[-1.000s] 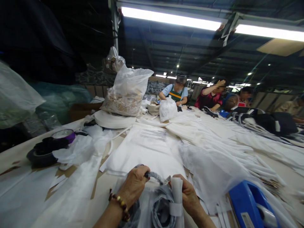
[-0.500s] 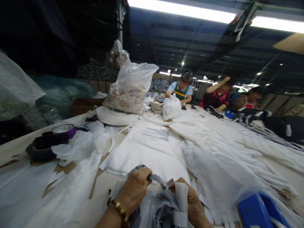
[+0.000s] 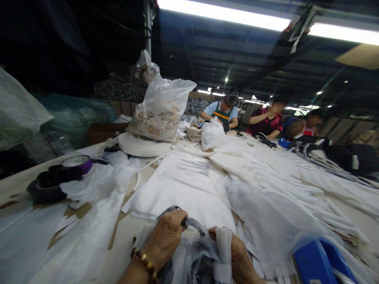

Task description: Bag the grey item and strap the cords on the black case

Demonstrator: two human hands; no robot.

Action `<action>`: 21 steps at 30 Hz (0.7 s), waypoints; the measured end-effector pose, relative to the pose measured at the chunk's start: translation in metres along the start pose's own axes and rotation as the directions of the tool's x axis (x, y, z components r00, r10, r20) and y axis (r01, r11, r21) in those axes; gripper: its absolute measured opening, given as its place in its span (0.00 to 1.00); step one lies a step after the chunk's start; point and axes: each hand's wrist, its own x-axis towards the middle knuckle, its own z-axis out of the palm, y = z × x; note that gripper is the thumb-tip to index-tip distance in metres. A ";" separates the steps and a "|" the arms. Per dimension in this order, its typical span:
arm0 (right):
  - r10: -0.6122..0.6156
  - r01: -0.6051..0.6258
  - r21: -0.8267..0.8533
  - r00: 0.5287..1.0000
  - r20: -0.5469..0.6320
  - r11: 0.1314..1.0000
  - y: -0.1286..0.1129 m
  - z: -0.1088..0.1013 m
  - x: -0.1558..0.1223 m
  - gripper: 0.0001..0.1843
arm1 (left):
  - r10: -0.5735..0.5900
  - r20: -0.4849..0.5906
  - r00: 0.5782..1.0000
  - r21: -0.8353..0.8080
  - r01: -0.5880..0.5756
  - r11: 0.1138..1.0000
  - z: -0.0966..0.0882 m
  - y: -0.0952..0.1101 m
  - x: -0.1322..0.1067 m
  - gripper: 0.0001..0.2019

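Note:
My left hand (image 3: 169,232), a beaded bracelet on its wrist, is closed around a dark curved handle (image 3: 195,224) wrapped in clear plastic. Below it lies a dark grey item (image 3: 204,254) under crinkled clear plastic, partly cut off by the lower edge. At the handle's other end my right hand (image 3: 241,254) is closed, its thumb and fingertips pinched together. What sits in that pinch is too small and hidden to make out. An upright white strip (image 3: 224,244) covers part of the right fingers. Just beyond both hands is a flat white packet (image 3: 183,191) with printed text.
A blue plastic container (image 3: 318,262) stands at the lower right. White sheets and strips (image 3: 284,185) spread across the table. Tape rolls (image 3: 49,183) sit left, and a large filled plastic bag (image 3: 161,114) stands behind on a white roll (image 3: 145,145). Several co-workers (image 3: 223,110) are at the far end.
My left hand keeps its hold on the handle. A small grey piece seen by my right fingertips earlier no longer shows. A co-worker's raised arm has come down. The view has shifted slightly.

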 end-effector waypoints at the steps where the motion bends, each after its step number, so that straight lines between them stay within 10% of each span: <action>1: -0.006 0.006 -0.043 1.000 0.002 0.999 0.001 0.000 0.000 0.10 | 0.001 0.000 1.000 0.005 -0.001 1.000 0.001 0.000 0.000 0.08; 12: -0.187 0.190 -0.311 0.982 0.040 0.931 -0.007 -0.003 0.008 0.09 | -0.009 0.022 1.000 0.030 0.008 1.000 -0.002 0.004 -0.001 0.08; 21: -0.086 0.085 -0.211 0.996 0.004 0.974 -0.001 0.001 0.004 0.10 | 0.012 0.004 1.000 0.015 -0.012 1.000 0.000 0.001 -0.001 0.09</action>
